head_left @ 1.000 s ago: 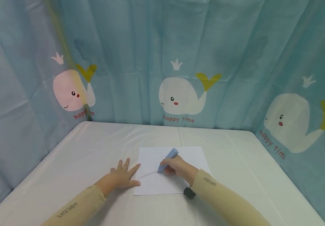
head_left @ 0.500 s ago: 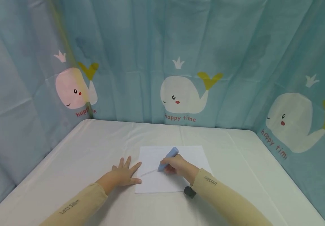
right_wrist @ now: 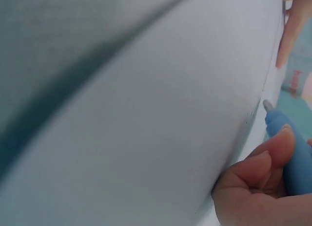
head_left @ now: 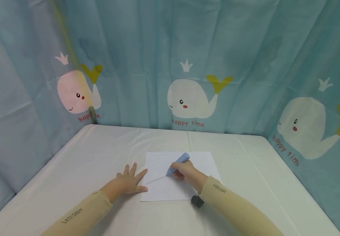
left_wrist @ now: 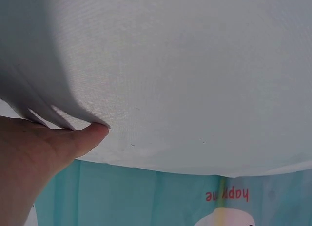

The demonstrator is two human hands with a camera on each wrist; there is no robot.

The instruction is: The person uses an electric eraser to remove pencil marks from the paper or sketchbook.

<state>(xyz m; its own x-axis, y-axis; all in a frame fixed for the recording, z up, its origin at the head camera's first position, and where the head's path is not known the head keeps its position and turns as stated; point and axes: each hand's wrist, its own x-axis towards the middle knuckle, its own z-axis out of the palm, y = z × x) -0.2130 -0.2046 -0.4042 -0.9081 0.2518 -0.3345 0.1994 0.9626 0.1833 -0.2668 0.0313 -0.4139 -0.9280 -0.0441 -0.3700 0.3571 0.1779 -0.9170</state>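
A white sheet of paper (head_left: 158, 193) lies on the white-covered table. My right hand (head_left: 187, 173) grips a thick light-blue marker (head_left: 183, 158), tilted with its tip down at the paper. In the right wrist view the marker (right_wrist: 295, 162) shows a pale grey tip, and thumb and fingers close round its barrel. A faint grey line (head_left: 156, 180) runs from the sheet's left part to the tip. My left hand (head_left: 127, 183) rests palm down with fingers spread, thumb and forefinger at the paper's left edge. In the left wrist view the left hand (left_wrist: 39, 153) presses flat on the cloth.
A small dark object (head_left: 197, 201) sits by the right wrist at the paper's lower edge. White cloth covers the table (head_left: 99, 157). A blue-green curtain (head_left: 134, 98) with printed whales encloses the back and both sides.
The marker's tip has moved slightly right and away from me, its barrel leaning over more. The faint line reaches a little farther. My left hand stays in place.
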